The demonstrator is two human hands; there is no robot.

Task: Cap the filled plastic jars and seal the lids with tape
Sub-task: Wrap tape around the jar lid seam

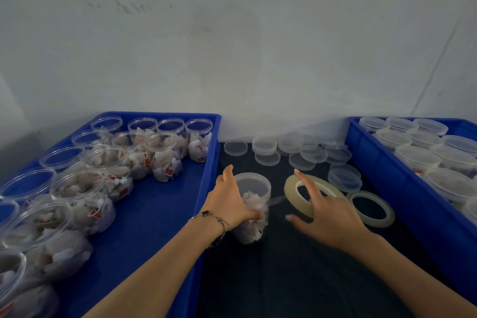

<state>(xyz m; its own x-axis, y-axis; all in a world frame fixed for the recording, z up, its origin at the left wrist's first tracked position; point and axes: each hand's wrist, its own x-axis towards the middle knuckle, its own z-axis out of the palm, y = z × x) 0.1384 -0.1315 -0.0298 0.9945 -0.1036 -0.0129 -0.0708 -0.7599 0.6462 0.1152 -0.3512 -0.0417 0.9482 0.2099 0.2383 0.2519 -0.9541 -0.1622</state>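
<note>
At the frame's centre, on the dark worktop (pixel 296 279), her left hand (pixel 229 204) grips a capped, filled jar (pixel 254 204) to steady it. Her right hand (pixel 327 217), fingers spread, reaches through a tape roll (pixel 307 193), likely pulling a strip. Spare lids (pixel 265 144) wait just behind; uncapped jars fill the blue tray (pixel 144 214) at left.

A scuffed pale wall (pixel 232 46) rises behind the dark tabletop (pixel 296 266).
</note>
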